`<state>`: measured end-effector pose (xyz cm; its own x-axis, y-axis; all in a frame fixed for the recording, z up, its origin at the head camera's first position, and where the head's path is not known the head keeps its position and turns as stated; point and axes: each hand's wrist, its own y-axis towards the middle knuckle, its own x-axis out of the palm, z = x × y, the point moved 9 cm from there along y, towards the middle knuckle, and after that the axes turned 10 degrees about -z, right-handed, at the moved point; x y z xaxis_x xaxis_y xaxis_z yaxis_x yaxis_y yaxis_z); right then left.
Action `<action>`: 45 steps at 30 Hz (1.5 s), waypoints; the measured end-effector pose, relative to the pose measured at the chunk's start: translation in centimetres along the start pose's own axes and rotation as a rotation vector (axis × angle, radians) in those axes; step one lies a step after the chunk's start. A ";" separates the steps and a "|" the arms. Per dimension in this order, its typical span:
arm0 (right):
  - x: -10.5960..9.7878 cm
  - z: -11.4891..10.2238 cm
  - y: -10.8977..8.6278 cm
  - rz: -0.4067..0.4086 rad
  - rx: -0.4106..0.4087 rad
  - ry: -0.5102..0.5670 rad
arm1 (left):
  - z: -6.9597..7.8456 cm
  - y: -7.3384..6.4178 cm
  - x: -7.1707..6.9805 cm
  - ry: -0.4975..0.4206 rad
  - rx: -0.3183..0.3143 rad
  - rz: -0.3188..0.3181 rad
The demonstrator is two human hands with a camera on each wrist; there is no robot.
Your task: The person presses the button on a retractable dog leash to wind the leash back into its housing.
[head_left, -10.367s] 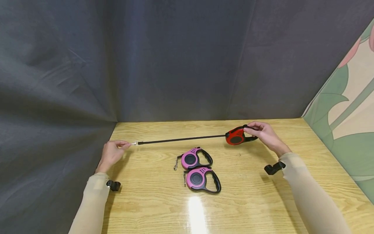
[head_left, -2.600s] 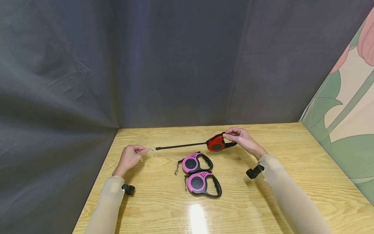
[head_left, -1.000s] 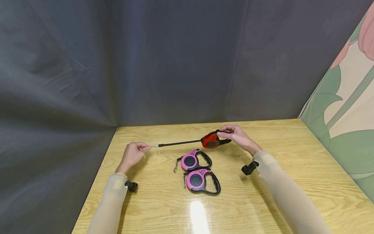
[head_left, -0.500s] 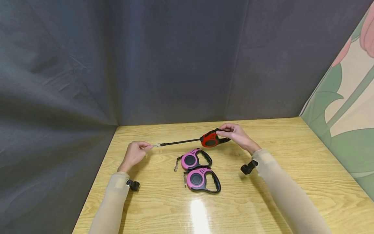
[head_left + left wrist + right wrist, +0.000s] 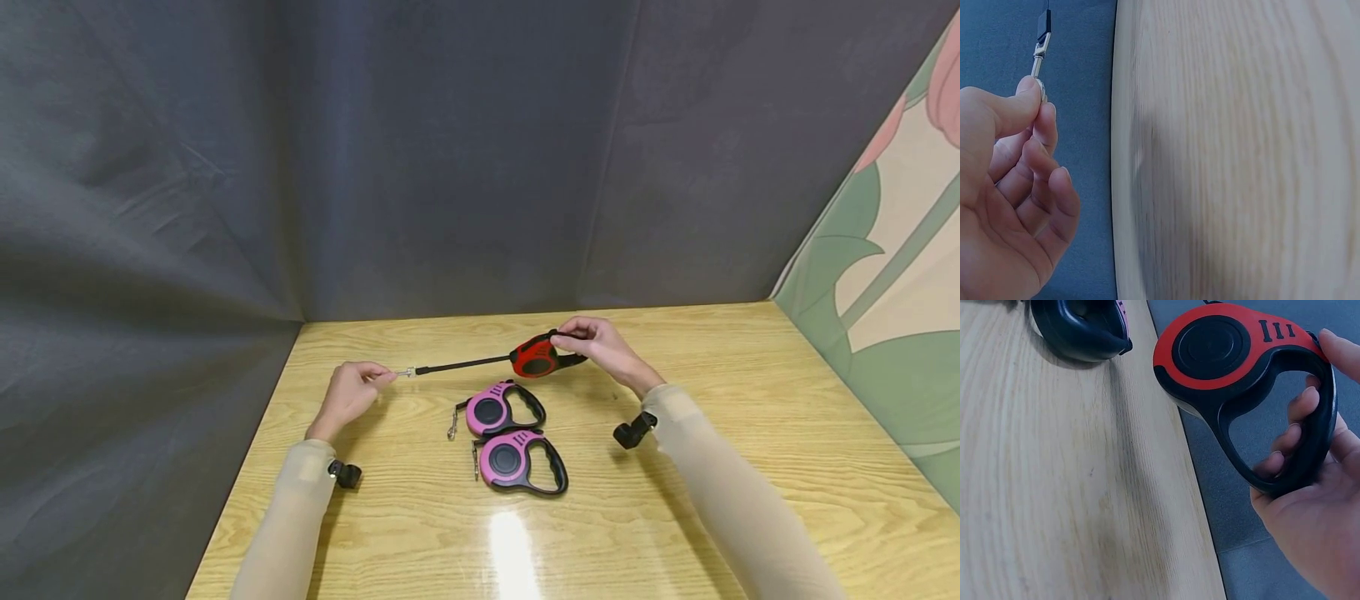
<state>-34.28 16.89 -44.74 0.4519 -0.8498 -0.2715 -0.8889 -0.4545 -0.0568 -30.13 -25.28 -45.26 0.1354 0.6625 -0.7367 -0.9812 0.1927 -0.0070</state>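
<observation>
My right hand grips the black handle of a red retractable dog leash, its fingers curled through the loop, as the right wrist view shows. From the leash's left end a black strap runs taut to a silver snap hook. My left hand pinches that snap hook between thumb and forefinger, the other fingers loosely bent. Just in front of the strap lie two pink retractable leashes, one behind the other, with their small hooks at the left and black handles at the right.
The wooden table ends at a dark grey curtain along the back and left. A wall hanging with a flower pattern borders the right side. Each wrist wears a small black camera.
Over the last ten seconds both hands have come closer together, and the strap between them has shortened. In the last second they have drawn slightly nearer. The pink leashes have stayed put.
</observation>
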 end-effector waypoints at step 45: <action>1.9 -0.2 0.9 -0.020 -0.005 0.023 | 0.9 0.7 1.4 -0.018 0.018 -0.031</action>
<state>-34.23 14.81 -45.10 0.4713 -0.8464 -0.2479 -0.8793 -0.4728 -0.0575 -30.50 -23.55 -45.72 0.1688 0.6692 -0.7237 -0.9738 0.2266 -0.0176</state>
